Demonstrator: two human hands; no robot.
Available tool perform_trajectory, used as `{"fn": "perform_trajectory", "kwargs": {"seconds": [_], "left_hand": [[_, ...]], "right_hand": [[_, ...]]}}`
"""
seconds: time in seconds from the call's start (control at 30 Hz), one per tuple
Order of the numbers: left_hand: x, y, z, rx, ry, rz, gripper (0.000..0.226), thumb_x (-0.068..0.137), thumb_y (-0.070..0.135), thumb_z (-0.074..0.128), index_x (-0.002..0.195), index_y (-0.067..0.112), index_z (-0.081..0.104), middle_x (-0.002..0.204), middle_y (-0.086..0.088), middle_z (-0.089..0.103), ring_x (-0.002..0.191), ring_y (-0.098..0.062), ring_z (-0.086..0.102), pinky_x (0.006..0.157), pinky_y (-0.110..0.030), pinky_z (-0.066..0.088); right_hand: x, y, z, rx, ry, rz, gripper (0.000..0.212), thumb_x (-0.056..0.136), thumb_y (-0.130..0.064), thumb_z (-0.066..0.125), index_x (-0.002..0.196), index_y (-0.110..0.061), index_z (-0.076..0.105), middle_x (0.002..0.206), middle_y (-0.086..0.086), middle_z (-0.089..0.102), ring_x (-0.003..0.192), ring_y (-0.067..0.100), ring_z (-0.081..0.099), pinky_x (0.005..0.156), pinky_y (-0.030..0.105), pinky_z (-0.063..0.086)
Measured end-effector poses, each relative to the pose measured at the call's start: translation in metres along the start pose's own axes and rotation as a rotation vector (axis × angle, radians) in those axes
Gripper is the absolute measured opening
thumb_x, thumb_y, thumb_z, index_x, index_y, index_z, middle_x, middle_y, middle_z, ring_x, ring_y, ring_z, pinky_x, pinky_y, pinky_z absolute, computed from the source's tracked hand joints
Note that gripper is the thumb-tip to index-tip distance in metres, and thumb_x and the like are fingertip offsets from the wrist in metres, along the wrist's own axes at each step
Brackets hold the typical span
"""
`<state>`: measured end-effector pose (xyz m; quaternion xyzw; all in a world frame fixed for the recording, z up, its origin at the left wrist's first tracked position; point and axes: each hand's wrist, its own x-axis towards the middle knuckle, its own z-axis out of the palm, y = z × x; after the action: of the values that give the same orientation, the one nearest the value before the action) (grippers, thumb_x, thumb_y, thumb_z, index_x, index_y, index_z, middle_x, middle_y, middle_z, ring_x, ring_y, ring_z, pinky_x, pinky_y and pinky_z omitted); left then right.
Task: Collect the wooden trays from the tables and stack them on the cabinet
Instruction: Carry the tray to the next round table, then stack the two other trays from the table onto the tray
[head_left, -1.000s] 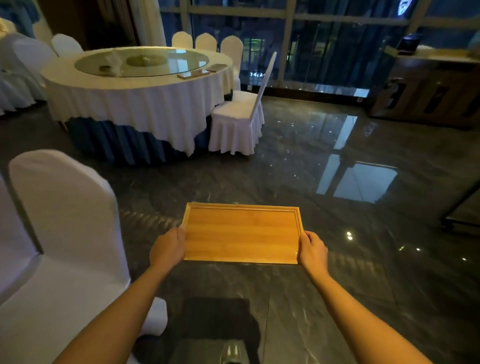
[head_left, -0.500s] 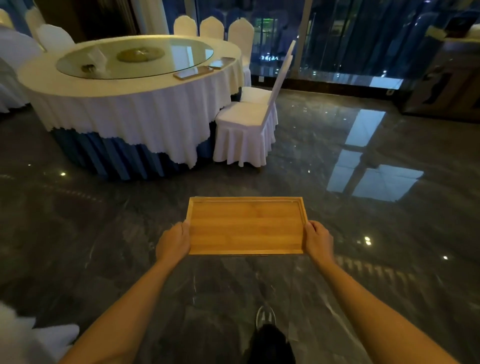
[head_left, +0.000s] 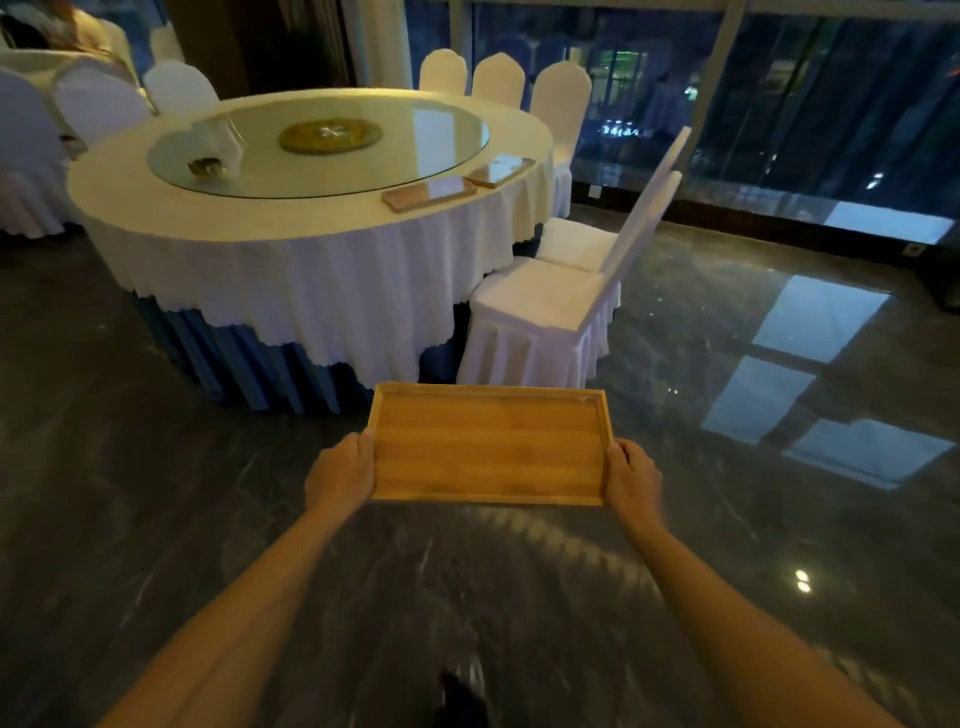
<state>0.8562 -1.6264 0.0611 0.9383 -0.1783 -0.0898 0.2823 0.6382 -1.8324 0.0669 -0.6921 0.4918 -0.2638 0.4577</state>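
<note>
Dark polished floor (head_left: 156, 493) spreads under a tray (head_left: 488, 447) carried level in the air, its long axis running left to right — open side up. Left hand (head_left: 340, 475) and right hand (head_left: 634, 480) each clamp a short end. Ahead, a round table (head_left: 311, 223) bears two more trays (head_left: 428, 193).

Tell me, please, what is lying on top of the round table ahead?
On the round table: a glass turntable, two wooden trays near its front-right edge, and a folded napkin. Under the cloth, nothing is visible.
</note>
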Motion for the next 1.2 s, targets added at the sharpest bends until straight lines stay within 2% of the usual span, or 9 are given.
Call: {"fn": "perform_trajectory", "kwargs": {"seconds": [0.23,0.3,0.37,0.5,0.63,0.77,0.97,1.1,1.2], "left_hand": [[0.183,0.055,0.033,-0.037,0.029,0.030,0.050,0.097,0.039,0.019,0.058,0.015,0.040,0.059,-0.004,0.044,0.054,-0.018,0.042,0.050,-0.029,0.028],[0.237,0.074,0.032,-0.028,0.043,0.043,0.050,0.097,0.036,0.022,0.054,0.014,0.035,0.055,-0.006,0.039,0.050,-0.021,0.038,0.049,-0.030,0.027],[0.287,0.093,0.028,-0.040,0.045,0.043,0.050,0.098,0.034,0.024,0.052,0.014,0.032,0.053,-0.007,0.036,0.049,-0.023,0.036,0.053,-0.032,0.029],[0.375,0.129,0.026,-0.052,0.062,0.047,0.051,0.098,0.030,0.025,0.050,0.015,0.032,0.053,-0.004,0.034,0.057,-0.024,0.039,0.059,-0.036,0.037],[0.459,0.149,0.041,-0.025,0.055,0.030,0.049,0.098,0.033,0.021,0.057,0.015,0.039,0.055,-0.003,0.041,0.050,-0.019,0.040,0.047,-0.029,0.028],[0.542,0.166,0.064,-0.023,0.055,-0.036,0.049,0.098,0.034,0.020,0.066,0.009,0.047,0.063,-0.006,0.047,0.067,-0.028,0.051,0.062,-0.036,0.039],[0.654,0.195,0.084,-0.032,0.078,-0.153,0.052,0.098,0.034,0.018,0.092,-0.002,0.056,0.093,-0.024,0.060,0.088,-0.036,0.057,0.080,-0.042,0.046],[0.719,0.209,0.088,-0.013,0.089,-0.180,0.051,0.099,0.029,0.019,0.093,-0.006,0.055,0.098,-0.029,0.061,0.090,-0.037,0.057,0.075,-0.038,0.042],[0.764,0.209,0.094,0.001,0.084,-0.202,0.050,0.099,0.029,0.020,0.092,-0.007,0.055,0.097,-0.029,0.062,0.089,-0.037,0.057,0.076,-0.040,0.044]], "right_hand": [[0.186,-0.044,0.078,0.021,0.008,-0.033,0.030,0.096,-0.017,0.036,0.104,0.000,0.059,0.089,0.007,0.053,0.083,0.018,0.049,0.069,0.027,0.038],[0.239,-0.062,0.101,0.008,-0.002,-0.026,0.027,0.096,-0.018,0.036,0.090,-0.007,0.060,0.083,0.007,0.053,0.081,0.019,0.048,0.058,0.023,0.035],[0.287,-0.081,0.122,0.023,-0.032,-0.026,0.026,0.097,-0.021,0.035,0.079,-0.013,0.052,0.079,0.007,0.051,0.081,0.022,0.048,0.058,0.022,0.035],[0.375,-0.120,0.155,-0.084,-0.053,-0.058,0.025,0.095,-0.024,0.038,0.100,-0.010,0.058,0.089,0.008,0.055,0.082,0.020,0.048,0.072,0.029,0.035],[0.462,-0.147,0.193,-0.042,-0.100,-0.056,0.031,0.094,-0.023,0.039,0.111,-0.004,0.057,0.104,0.018,0.063,0.090,0.032,0.056,0.081,0.038,0.044],[0.555,-0.168,0.239,-0.033,-0.142,-0.101,0.034,0.097,-0.023,0.035,0.110,-0.002,0.058,0.108,0.021,0.062,0.093,0.029,0.054,0.088,0.044,0.044],[0.685,-0.203,0.301,-0.052,-0.216,-0.161,0.034,0.097,-0.024,0.034,0.105,-0.004,0.060,0.102,0.019,0.063,0.086,0.023,0.052,0.081,0.041,0.047],[0.750,-0.226,0.338,-0.063,-0.269,-0.173,0.032,0.097,-0.023,0.033,0.104,-0.006,0.060,0.094,0.010,0.057,0.085,0.022,0.051,0.076,0.035,0.042],[0.792,-0.239,0.371,-0.129,-0.311,-0.187,0.030,0.097,-0.022,0.033,0.086,-0.008,0.056,0.083,0.012,0.057,0.078,0.023,0.051,0.064,0.030,0.038]]}}
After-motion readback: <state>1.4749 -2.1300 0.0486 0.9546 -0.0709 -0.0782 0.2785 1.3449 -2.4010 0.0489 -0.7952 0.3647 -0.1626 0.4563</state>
